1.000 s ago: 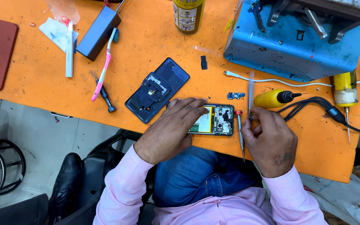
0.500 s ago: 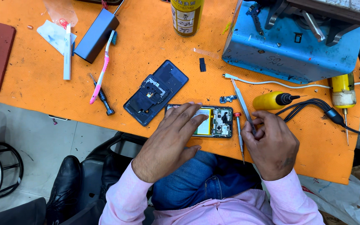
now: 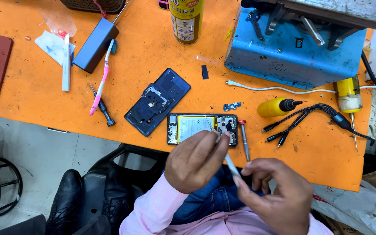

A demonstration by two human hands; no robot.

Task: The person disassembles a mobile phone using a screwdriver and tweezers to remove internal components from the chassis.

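Centrally, near the front edge of the orange table (image 3: 44,87), an opened phone (image 3: 202,129) is seen lying flat with its insides upward, its long axis running left to right, parallel to that edge. It lies just ahead of both hands, away from the body. The left hand (image 3: 196,163) is the nearer one: its fingers are curled and pinched around a slim white tool (image 3: 227,159), the upper end of which is held over the phone's right-hand part, where the circuit board shows; whether the tip touches cannot be told. The tool slants down and to the right toward the right hand (image 3: 277,196), which is held lower, off the table edge, with its fingertips loosely gathered near the tool's lower end; whether it grips anything cannot be told, as it is blurred. Just right of the phone a small red-capped screwdriver (image 3: 243,139) is laid upright to the edge. To the phone's upper left a dark back cover (image 3: 158,101) is laid at a slant, and a tiny loose part (image 3: 231,106) is seen just beyond the phone.
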